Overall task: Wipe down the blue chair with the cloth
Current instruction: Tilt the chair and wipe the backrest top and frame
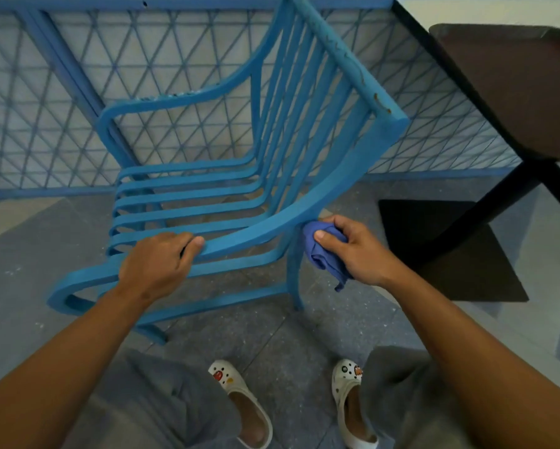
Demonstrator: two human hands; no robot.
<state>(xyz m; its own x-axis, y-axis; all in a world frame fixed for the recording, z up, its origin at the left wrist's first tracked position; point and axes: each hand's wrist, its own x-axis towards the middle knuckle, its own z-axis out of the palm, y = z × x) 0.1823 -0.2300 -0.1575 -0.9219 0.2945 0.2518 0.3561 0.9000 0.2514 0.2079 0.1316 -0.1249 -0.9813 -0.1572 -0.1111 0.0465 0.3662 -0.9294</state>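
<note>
A blue slatted metal chair (227,186) stands in front of me on the grey floor, its back toward the right. My left hand (155,264) grips the near armrest, fingers curled over its top. My right hand (356,251) holds a bunched blue cloth (324,251) against the chair's near rear leg, just below where the armrest meets the backrest. A tail of the cloth hangs below my palm.
A blue lattice railing (61,118) runs behind the chair. A dark table (515,85) with a black leg (486,205) stands to the right, close to the chair's back. My feet in white clogs (239,403) are on the floor below.
</note>
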